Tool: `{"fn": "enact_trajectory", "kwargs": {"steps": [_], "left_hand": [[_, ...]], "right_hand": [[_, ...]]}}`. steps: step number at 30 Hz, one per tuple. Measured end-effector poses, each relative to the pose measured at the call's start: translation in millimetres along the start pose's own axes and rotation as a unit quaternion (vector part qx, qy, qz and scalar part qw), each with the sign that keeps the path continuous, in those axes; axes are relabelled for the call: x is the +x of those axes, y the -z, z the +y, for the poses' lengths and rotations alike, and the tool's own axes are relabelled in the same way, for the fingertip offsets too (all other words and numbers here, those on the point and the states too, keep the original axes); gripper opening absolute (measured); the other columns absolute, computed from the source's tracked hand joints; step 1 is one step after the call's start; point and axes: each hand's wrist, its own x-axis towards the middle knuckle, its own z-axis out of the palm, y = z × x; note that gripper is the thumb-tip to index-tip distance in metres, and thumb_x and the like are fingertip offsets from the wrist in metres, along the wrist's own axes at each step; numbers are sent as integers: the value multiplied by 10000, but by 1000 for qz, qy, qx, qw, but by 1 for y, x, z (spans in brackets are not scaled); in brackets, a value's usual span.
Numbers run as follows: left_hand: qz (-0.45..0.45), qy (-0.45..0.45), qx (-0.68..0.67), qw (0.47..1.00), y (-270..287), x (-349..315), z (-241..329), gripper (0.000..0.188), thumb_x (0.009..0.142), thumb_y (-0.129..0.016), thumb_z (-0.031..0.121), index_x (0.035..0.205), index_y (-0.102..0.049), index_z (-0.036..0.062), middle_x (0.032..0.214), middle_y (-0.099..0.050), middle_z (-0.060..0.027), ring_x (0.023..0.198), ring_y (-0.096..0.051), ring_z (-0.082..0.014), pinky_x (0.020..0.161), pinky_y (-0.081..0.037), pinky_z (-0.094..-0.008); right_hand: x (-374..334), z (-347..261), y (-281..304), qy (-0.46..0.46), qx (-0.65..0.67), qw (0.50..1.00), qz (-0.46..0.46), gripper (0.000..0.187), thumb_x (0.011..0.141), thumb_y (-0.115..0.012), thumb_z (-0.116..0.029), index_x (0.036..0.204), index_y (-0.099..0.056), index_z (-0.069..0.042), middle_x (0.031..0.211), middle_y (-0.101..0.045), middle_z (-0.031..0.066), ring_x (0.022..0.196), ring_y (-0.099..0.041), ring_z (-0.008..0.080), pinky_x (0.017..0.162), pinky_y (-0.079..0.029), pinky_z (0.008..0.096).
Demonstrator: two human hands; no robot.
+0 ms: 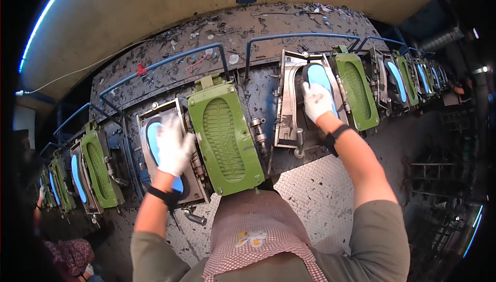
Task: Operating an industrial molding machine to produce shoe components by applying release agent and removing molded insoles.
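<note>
Your white-gloved left hand (pixel 174 146) is spread over one sky-blue, black-edged sole (pixel 153 141); whether your white-gloved right hand (pixel 317 102) clasps a second sky-blue sole (pixel 319 75) is unclear. Both lie in silver metal moulds (pixel 291 88), probably for steadiness.

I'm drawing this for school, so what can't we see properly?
All in the head view:
- Left hand: blurred, so its fingers are unclear.
- Left blue sole: partly hidden by that hand.
- Right blue sole: partly covered by the right hand.
- Far-right moulds: too small for detail.
- Co-worker, lower left: cut off by the bottom edge.
</note>
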Motion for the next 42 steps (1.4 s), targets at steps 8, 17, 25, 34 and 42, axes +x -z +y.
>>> {"fn": "enact_trajectory", "kwargs": {"steps": [8, 17, 25, 34, 42], "left_hand": [[-37, 82, -243, 966, -115, 12, 267, 856, 816, -759, 415, 1441, -405, -51, 1509, -372, -310, 1401, -365, -471, 1170, -318, -497], [-198, 290, -367, 861, -139, 3, 337, 918, 822, -678, 359, 1509, -257, -81, 1527, -337, -323, 1382, -416, -448, 1157, -356, -432], [-197, 401, -318, 836, -160, 28, 374, 1147, 734, -851, 395, 1527, -162, -68, 1435, -397, -310, 1309, -483, -430, 1074, -442, -425], [71, -62, -172, 981, -196, 39, 355, 829, 633, -850, 200, 1361, -493, 29, 1415, -455, -245, 1325, -457, -438, 1078, -406, -541], [84, -41, -292, 952, -192, 58, 371, 267, 787, -764, 108, 1032, -691, 28, 1047, -696, -148, 1011, -668, -346, 898, -545, -406]], "right_hand": [[33, 33, -21, -3, 219, 974, -52, 298, 970, -485, -263, 1115, -619, -40, 974, -701, 247, 910, -672, 445, 837, -529, 516], [29, 42, -14, -44, 246, 965, -83, 321, 957, -470, -270, 1099, -627, -28, 970, -698, 260, 901, -677, 439, 799, -534, 521], [12, 97, 98, 44, 490, 846, 206, 385, 931, -604, -197, 1290, -594, -58, 1262, -621, 197, 1197, -579, 388, 1004, -477, 449], [-67, 104, -17, 139, 406, 903, -18, 498, 887, -663, -240, 1318, -566, -9, 1452, -471, 249, 1374, -420, 425, 1141, -365, 480], [-81, 130, -8, 137, 416, 898, 34, 129, 878, -690, -173, 918, -693, -50, 855, -640, 106, 877, -617, 326, 779, -498, 417]]}}
